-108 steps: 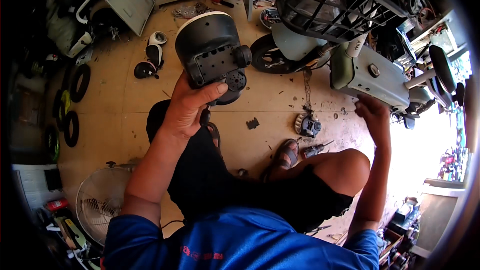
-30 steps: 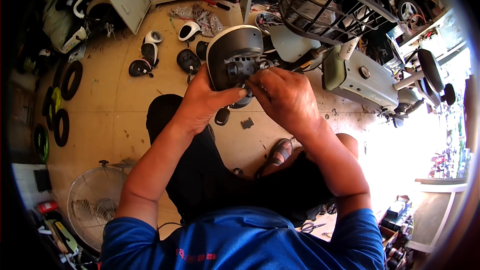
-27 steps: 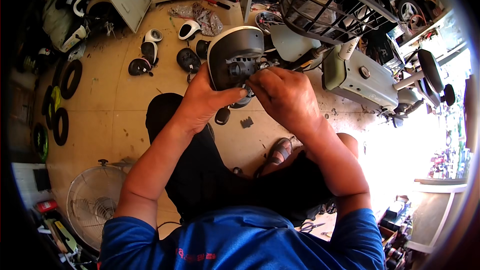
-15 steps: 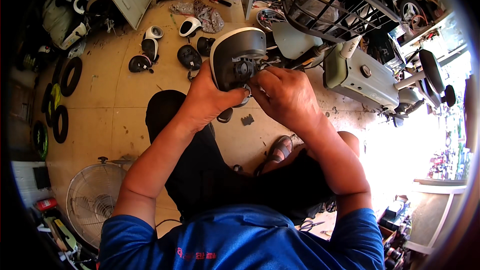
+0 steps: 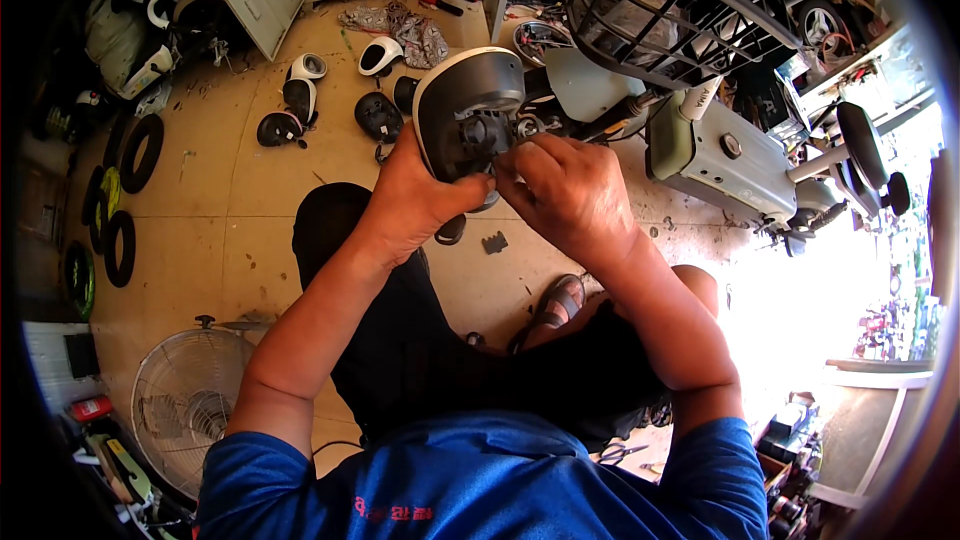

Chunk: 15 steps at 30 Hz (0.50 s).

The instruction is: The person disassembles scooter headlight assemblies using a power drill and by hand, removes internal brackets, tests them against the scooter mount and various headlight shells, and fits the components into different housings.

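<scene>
My left hand [image 5: 410,200] is closed round the lower left side of a rounded plastic housing [image 5: 468,85]. This shell is dark grey with a white rim, and a black recessed fitting [image 5: 484,133] shows in its open side. Whether it belongs to a lamp or a mirror I cannot tell. The left thumb presses along its lower edge. Close against the fitting, the fingers of my right hand [image 5: 570,190] are pinched together. What lies between them is hidden by the hand.
Several black-and-white shells [image 5: 380,57] lie on the tiled floor beyond my hands. At the upper right stand a wire basket [image 5: 660,15] and a grey scooter body [image 5: 725,155]. A fan [image 5: 190,400] stands at left, near several tyres [image 5: 121,245]. A small black piece [image 5: 494,242] lies below the housing.
The housing has shifted slightly up and to the left and tilted a little in my left hand. My right hand has moved slightly left, still pinched at the fitting.
</scene>
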Available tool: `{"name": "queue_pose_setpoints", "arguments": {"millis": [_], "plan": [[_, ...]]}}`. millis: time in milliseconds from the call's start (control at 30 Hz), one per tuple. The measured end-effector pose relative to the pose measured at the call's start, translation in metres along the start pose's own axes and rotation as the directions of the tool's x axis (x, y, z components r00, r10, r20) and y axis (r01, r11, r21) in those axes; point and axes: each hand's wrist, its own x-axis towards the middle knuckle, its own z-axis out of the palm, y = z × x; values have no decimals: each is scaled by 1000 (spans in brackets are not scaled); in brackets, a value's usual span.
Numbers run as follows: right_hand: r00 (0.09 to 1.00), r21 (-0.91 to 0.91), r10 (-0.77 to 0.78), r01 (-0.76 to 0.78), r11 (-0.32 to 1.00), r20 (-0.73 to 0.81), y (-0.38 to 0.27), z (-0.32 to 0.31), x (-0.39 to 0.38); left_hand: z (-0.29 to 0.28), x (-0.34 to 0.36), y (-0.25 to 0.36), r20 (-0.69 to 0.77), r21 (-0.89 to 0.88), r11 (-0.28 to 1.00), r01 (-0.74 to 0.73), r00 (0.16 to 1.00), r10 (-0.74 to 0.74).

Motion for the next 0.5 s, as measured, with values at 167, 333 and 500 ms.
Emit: {"name": "queue_pose_setpoints", "arguments": {"millis": [167,333,500], "plan": [[994,-56,41,-47,997,-96,8,-5,6,-1,1,-2,-19,-76,997,-33,999,31],[915,194,315,-271,943,-252,9,-18,13,-6,-1,-6,69,-247,965,86,995,-71],[940,302,333,-297,906,-74,2,-19,3,-10,1,-9,77,-285,951,121,992,-104]]}}
